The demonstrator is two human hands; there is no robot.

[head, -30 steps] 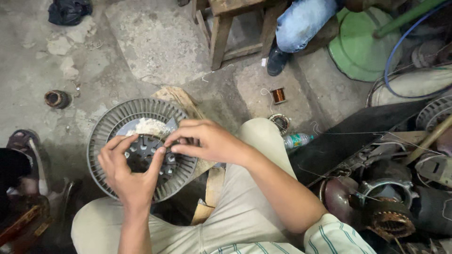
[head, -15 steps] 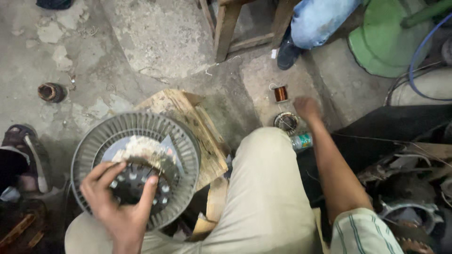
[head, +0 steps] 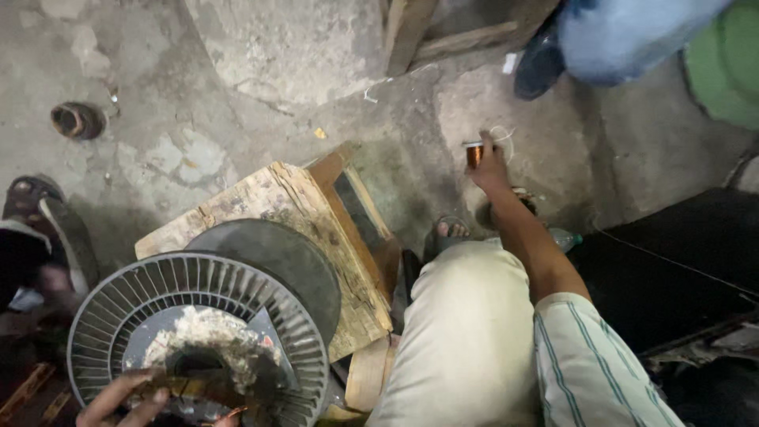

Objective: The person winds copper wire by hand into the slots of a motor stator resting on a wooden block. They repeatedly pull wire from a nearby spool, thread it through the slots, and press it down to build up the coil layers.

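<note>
Hands on fan rotor and copper spool

Left hand [head: 130, 399] grips the hub of the round grey finned metal fan rotor [head: 198, 340] lying on a worn wooden block [head: 316, 229]. Farther off, right hand [head: 490, 162] clasps a small copper wire spool [head: 473, 153] on the concrete floor [head: 237, 71].

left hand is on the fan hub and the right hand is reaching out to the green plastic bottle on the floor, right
Not quite. The right hand is reaching out to a small copper wire spool on the floor, not the bottle, which lies nearer the knee beside the forearm. The head view shows this. The left hand is on the fan hub as you say.
</note>
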